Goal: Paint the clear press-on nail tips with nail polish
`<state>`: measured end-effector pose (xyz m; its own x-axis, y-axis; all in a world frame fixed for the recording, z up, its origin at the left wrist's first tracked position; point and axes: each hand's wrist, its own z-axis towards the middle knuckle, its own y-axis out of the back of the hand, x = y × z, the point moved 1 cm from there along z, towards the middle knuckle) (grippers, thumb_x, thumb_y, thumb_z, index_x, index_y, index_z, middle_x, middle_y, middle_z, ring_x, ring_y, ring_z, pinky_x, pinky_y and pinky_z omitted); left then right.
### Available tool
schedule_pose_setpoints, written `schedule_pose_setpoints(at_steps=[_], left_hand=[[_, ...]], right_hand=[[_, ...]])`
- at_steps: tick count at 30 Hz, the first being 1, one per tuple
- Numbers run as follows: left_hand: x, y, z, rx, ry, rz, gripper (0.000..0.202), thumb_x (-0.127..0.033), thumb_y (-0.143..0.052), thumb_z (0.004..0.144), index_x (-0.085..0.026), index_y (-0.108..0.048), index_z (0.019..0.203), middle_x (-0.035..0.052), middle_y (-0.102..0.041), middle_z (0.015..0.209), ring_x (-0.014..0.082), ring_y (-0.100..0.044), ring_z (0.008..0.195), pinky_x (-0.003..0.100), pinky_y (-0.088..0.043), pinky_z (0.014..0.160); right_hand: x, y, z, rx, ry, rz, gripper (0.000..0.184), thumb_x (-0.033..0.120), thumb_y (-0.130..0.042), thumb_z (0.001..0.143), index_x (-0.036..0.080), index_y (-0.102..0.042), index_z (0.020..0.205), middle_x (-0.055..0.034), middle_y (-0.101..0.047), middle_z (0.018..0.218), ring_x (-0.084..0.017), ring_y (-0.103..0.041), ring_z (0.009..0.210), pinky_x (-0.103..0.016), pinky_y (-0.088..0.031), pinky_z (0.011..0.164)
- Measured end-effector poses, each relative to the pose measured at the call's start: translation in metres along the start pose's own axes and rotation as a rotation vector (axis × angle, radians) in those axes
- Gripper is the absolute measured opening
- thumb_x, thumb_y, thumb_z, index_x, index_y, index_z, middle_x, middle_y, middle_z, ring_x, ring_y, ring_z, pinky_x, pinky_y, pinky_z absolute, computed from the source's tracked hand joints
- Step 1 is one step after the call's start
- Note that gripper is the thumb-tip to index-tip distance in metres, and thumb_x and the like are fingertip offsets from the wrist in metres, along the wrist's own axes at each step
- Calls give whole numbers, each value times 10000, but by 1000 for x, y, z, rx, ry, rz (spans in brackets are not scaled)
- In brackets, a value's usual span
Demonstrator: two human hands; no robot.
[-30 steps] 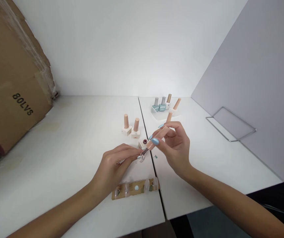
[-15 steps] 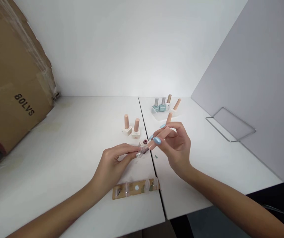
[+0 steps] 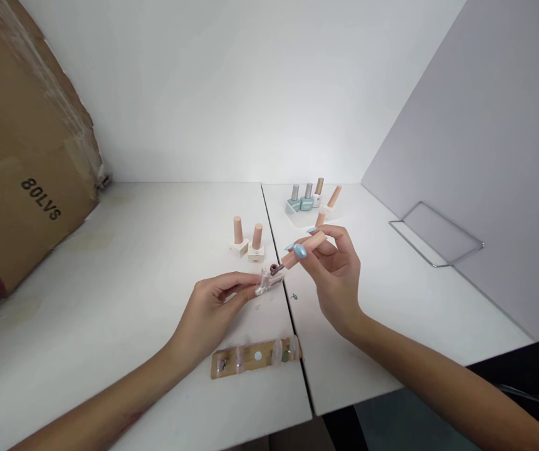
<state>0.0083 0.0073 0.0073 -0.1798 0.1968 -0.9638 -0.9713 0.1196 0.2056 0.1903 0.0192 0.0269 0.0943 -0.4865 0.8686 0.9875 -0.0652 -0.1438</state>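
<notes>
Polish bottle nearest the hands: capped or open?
Open: the polish bottle has a bare dark neck, and the right hand holds a peach cap.

White back wall (image 3: 232,94) meets white table (image 3: 109,263) in sharp corner, brightest glow low on wall, middle-right. Grey panel (image 3: 476,125) closes off right side, thin wire frame (image 3: 439,233) leaning on it. Big cardboard box (image 3: 25,156) crowds left, taped torn edge, black print, striped graphic near bottom. Table is two slabs, dark seam (image 3: 308,388) between. Black surface (image 3: 518,376) bottom right, dim floor (image 3: 392,426) below table edge.
</notes>
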Motion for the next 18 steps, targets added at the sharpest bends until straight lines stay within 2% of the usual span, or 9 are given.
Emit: schedule_pose_setpoints(at_steps=[3, 5, 12, 18], left_hand=[[-3, -1, 2, 17, 4, 8, 125, -213, -679, 817, -248, -799, 828, 2, -796, 828, 192, -740, 823, 250, -603, 749], [-4, -2, 2, 23, 6, 12, 130, -207, -674, 819, -248, -797, 815, -2, -793, 808, 190, -739, 819, 245, -601, 747], [1, -1, 0, 15, 15, 9, 112, -235, -692, 819, -250, -799, 846, 9, -802, 909, 188, -739, 858, 240, -599, 768], [1, 0, -1, 12, -12, 10, 120, -256, -687, 836, -244, -793, 890, 25, -797, 952, 198, -737, 881, 268, -606, 785]], right_hand=[[0, -2, -3, 101, 28, 40, 263, 265, -744, 790, 262, -518, 926, 42, -683, 709, -160, -681, 709, -372, -546, 726], [-1, -3, -4, 120, 17, 43, 265, 249, -745, 790, 259, -518, 925, 35, -693, 726, -158, -678, 713, -371, -538, 734], [-2, 0, 2, -48, -70, -50, 247, 290, -706, 829, 264, -486, 936, 52, -677, 675, -172, -676, 777, -420, -505, 860], [-3, 1, 2, -52, -54, -51, 250, 315, -699, 834, 270, -481, 948, 62, -656, 659, -171, -682, 732, -420, -523, 841]])
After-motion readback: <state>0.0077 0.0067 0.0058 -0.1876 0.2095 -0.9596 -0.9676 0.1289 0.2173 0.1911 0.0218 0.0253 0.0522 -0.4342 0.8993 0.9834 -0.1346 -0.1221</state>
